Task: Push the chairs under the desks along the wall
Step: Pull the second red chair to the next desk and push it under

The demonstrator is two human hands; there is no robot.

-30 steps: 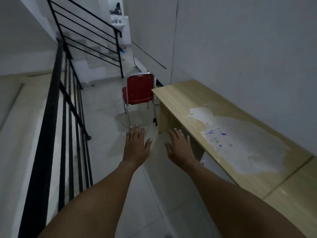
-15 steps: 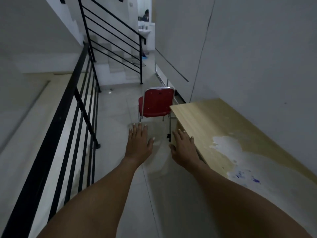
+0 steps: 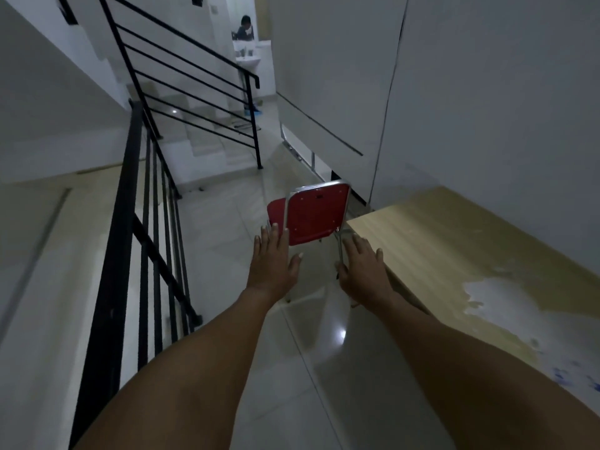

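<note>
A red chair point(image 3: 313, 213) with a chrome frame stands on the tiled floor just past the far end of a light wooden desk point(image 3: 431, 241) that runs along the right wall. Its back faces me. Both my arms are stretched out toward it. My left hand point(image 3: 272, 261) is flat with straight fingers, its fingertips level with the lower left of the chair back. My right hand point(image 3: 363, 271) is also flat, in front of the chair's right rear leg and beside the desk corner. Neither hand holds anything; whether they touch the chair cannot be told.
A black metal railing point(image 3: 130, 228) lines the left side above a stairwell. More black railing point(image 3: 194, 89) climbs the stairs ahead. A person point(image 3: 245, 27) is at the far end near a white sink point(image 3: 248, 61). The desk top has a worn white patch point(image 3: 519, 306).
I have moved forward along the desk, so the chair is closer and larger. Both outstretched hands now reach the chair's back and rear leg.
</note>
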